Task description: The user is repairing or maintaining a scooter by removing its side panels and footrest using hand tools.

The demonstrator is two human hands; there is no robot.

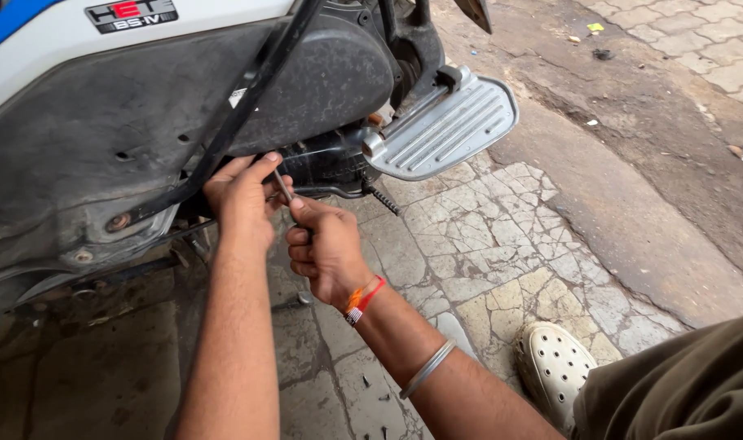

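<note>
My left hand [242,195] reaches under the dusty black side cover [127,122] of a scooter, with its fingers pinched around the upper end of a thin metal tool [282,184]. My right hand [326,248], wearing a red-orange thread and a metal bangle, is closed on the lower end of the same tool just below the left hand. The tool's tip goes into the dark underside of the scooter, where it is hidden. A black cable [249,98] runs diagonally across the cover above my hands.
A ribbed silver footrest [449,126] folds out to the right of my hands. Cracked stone paving [502,253] lies below, with small screws [371,399] scattered near my right forearm. My foot in a white perforated clog [555,367] rests at lower right. A dirt strip runs along the right.
</note>
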